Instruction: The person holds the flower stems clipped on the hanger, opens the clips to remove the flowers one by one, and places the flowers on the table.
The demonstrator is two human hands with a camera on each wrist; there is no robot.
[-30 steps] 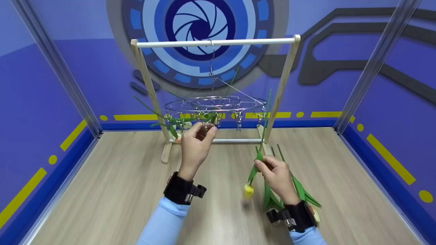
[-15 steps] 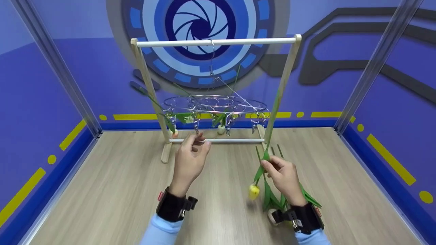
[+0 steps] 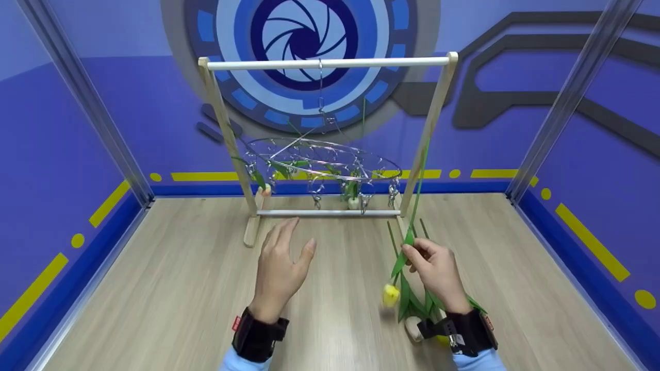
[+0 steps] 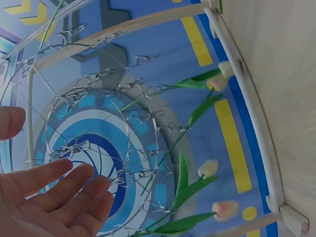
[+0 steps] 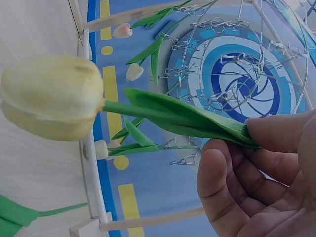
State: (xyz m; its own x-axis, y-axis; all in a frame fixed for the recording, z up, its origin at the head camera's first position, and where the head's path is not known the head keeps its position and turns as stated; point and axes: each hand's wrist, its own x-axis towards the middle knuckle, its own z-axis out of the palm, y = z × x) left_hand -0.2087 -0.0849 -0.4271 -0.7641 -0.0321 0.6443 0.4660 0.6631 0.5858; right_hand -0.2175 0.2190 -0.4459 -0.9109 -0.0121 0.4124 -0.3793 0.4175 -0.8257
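The yellow tulip (image 3: 391,294) is held head-down by the right hand (image 3: 433,268), whose thumb and fingers pinch the stem and a leaf together partway along; the stem runs up past the hand toward the wooden rack (image 3: 435,113). Seen from the right wrist, the bloom (image 5: 49,96) looks smooth and closed, and the leaf (image 5: 187,118) is folded flat under the fingertips. It is judged to be an artificial flower: light, with a thin springy stem that bends readily and a soft head that could be dented if squeezed. The stem is best gripped near its free end, with the bloom left alone.

The left hand (image 3: 281,268) is spread open with fingers straight and holds nothing, raised over the desk (image 3: 154,288) just short of the wire clip hanger (image 3: 322,159), which hangs tilted from the rack's top bar. Other tulips (image 4: 219,210) are clipped to it. More stems (image 3: 454,296) lie on the desk beneath the right hand.
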